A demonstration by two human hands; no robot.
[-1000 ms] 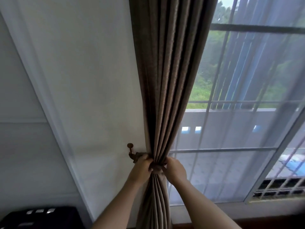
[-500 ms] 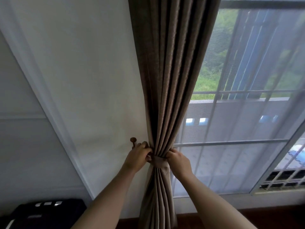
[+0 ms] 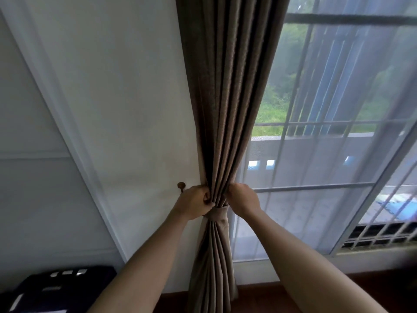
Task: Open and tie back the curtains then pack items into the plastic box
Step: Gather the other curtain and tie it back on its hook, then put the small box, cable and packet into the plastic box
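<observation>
The left hand (image 3: 194, 203) and right hand (image 3: 242, 197) each have a closed grip on the gathered brown curtain (image 3: 225, 98), just above its tieback (image 3: 217, 214), the left at nine o'clock, the right at three.

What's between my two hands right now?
In the head view, the gathered brown pleated curtain lies between the left hand and right hand, both gripping it.

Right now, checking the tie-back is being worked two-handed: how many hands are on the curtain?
2. The left hand grips the curtain's left edge beside the wall hook; the right hand grips its right edge. Both sit just above the tie-back.
</observation>
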